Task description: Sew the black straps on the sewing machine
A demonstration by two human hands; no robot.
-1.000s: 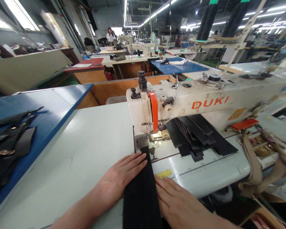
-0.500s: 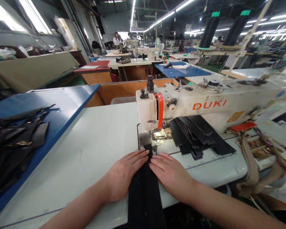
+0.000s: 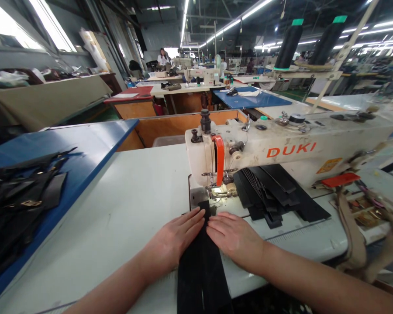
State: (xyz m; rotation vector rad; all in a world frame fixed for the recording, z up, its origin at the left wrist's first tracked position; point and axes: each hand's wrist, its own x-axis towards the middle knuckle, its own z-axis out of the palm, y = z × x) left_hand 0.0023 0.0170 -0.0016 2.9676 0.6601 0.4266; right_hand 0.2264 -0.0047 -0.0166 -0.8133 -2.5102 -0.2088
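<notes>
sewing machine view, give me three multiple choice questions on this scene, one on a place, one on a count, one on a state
1. Where does the black strap lie?
a) on the blue-topped table
b) on the white sewing table
c) inside the plastic tub

2. How many black thread cones stand above the DUKI sewing machine?
a) one
b) four
c) two

3. How do the hands lie?
a) the left hand and right hand are both open and flat on the strap
b) both are closed into fists above it
c) both are lifted well clear of it

Answers:
1. b, the strap runs along the white top towards the needle area.
2. c, two tall cones stand side by side.
3. a, both open palms press down, one on each side.
</notes>
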